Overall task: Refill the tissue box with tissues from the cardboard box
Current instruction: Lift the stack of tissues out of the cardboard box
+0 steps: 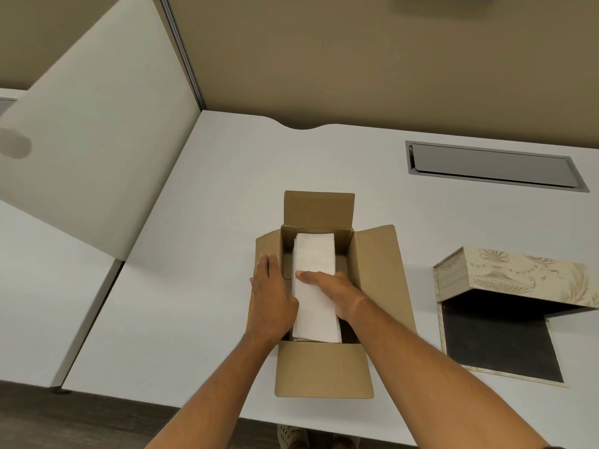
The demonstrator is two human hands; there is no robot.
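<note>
An open brown cardboard box (324, 371) sits on the white desk, all its flaps folded out. Inside lies a white stack of tissues (313, 254). My left hand (270, 296) rests flat on the box's left flap, fingers along the stack's left side. My right hand (337, 294) reaches into the box, thumb on top of the stack and fingers down its right side, gripping it. To the right stands the patterned cream tissue box (515, 275), lid raised, its dark inside (499, 341) showing.
A white desk (201, 254) carries everything. A grey cable hatch (541, 168) is set into it at the back right. A white divider panel (97, 140) rises on the left. The desk's front edge runs just below the cardboard box.
</note>
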